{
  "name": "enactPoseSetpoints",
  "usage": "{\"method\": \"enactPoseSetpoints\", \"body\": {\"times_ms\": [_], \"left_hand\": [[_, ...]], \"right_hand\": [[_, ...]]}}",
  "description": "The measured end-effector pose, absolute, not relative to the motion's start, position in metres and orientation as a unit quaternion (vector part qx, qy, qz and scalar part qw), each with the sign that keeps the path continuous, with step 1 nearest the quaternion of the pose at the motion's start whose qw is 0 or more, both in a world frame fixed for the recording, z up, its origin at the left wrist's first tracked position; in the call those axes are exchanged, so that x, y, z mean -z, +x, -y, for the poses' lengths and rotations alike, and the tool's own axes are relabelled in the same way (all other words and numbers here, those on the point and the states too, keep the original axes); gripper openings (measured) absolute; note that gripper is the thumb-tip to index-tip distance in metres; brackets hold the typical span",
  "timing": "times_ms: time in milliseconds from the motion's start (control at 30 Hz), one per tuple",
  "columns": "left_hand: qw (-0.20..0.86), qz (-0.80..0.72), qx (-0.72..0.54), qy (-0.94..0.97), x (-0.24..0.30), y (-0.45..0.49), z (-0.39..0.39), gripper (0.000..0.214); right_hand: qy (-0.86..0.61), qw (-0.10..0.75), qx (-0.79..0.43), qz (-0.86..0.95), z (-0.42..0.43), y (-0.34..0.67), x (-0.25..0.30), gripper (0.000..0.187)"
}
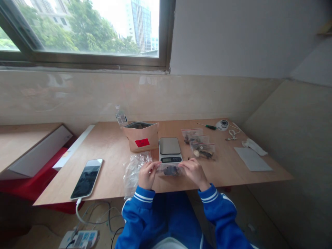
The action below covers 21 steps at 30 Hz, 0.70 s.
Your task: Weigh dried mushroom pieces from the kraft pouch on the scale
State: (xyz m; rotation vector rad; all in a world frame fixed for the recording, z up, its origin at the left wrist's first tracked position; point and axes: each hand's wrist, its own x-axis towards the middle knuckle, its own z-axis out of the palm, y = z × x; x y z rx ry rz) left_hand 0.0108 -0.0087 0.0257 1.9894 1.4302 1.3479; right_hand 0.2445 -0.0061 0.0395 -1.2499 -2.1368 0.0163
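Both my hands hold one small clear plastic bag (pixel 170 169) with dark pieces inside, near the table's front edge. My left hand (pixel 147 174) pinches its left end and my right hand (pixel 195 172) pinches its right end. Just behind the bag stands a small digital kitchen scale (pixel 169 149) with a bare metal platform. A brown paper pouch (pixel 141 137) with a red label stands open to the left of the scale. Two filled clear bags (pixel 202 149) (pixel 193 136) lie to the right of it.
A pile of clear plastic bags (pixel 132 169) lies by my left hand. A phone (pixel 87 177) on a cable lies at front left. A water bottle (pixel 120 116), a green screwdriver (pixel 207 126), a small round white device (pixel 222 124), a white cable and a paper sheet (pixel 252 159) sit along the back and right.
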Motion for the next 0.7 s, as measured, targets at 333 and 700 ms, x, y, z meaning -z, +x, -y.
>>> {"method": "enactPoseSetpoints", "body": {"times_ms": [333,700], "left_hand": [[0.233,-0.501,-0.522,0.650,-0.022,0.028,0.012,0.018],[0.185,-0.513,-0.496,0.676,-0.027,0.028,0.022,0.016]], "right_hand": [[-0.464,0.346,-0.020,0.815,0.009,0.220,-0.057,0.017],[-0.401,0.337,-0.028,0.851,-0.002,0.182,-0.054,0.021]]}}
